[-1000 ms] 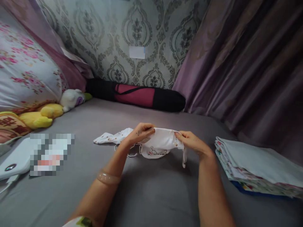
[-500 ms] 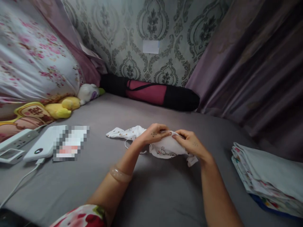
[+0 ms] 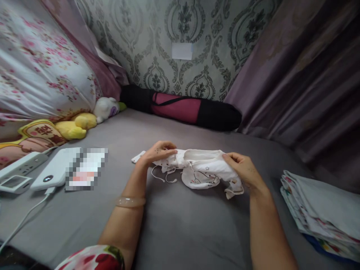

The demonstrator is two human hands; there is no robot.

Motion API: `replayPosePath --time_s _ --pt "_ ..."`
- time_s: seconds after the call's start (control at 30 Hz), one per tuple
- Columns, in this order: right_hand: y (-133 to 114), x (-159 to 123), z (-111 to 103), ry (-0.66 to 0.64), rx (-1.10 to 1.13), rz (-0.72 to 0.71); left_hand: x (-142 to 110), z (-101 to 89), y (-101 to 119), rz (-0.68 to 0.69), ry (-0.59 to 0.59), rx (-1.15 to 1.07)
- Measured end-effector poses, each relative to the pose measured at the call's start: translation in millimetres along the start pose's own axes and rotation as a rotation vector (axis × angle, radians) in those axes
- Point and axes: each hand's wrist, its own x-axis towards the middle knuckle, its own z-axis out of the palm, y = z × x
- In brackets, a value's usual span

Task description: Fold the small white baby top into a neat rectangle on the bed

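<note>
Left hand (image 3: 158,153): thumb and fingers closed on the white garment (image 3: 225,170), left of its opening (image 3: 202,154).
Right hand (image 3: 244,168): pinches the cloth at the opposite end, thumb uppermost, well apart from its partner.
Bed (image 3: 180,232): spreads grey beneath both arms; the garment is held over its middle, and whether the drooping parts touch it is hard to tell.
Bag (image 3: 180,108): long, black and maroon, lies at the far side along the patterned wall (image 3: 152,45).
Stack (image 3: 323,202): folded cloths, one layer on another, rest to the right, apart from the garment.
Garment: handling looks only partway along, with one edge drawn out between the hands and the rest gathered, neither laid flat nor folded.
Opening: pulled long between the grips, the one part that appears straightened.
Ties (image 3: 174,181): dangle just beside the gathered cloth on the left, loose and seemingly unfastened.
</note>
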Motion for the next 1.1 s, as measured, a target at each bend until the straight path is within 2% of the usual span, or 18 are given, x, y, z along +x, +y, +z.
replayPosePath --time_s 0.07,0.23,0.33,0.43,0.53,0.63,0.87,1.0,1.1 --pt "0 0 -3 0.02 -0.011 0.008 0 -2.6 -4 0.012 -0.002 -0.008" --pt "-1 -1 -5 0.038 0.018 0.041 0 -1.1 -10 -0.003 -0.104 -0.046" --pt "-1 -2 -7 0.033 0.047 0.051 -3 0.9 -4 0.006 -0.025 -0.122" --pt "-1 -5 -14 0.012 0.118 0.061 -11 -4.1 10 0.083 0.052 -0.329" --pt "-1 -7 -21 0.009 0.183 0.071 -21 -12.2 25 0.118 0.056 -0.421" --pt "0 -8 -23 0.009 0.206 0.095 -23 -13.9 35 0.1 -0.019 -0.351" --pt "-5 -8 -19 -0.023 0.229 0.11 -16 2.1 40 0.093 -0.194 -0.29" --pt "-13 -11 -16 -0.043 0.2 0.078 -16 4.2 42 0.129 -0.193 -0.22" --pt "-16 -12 -12 -0.041 0.131 0.035 -15 2.9 45 0.213 -0.087 -0.102"
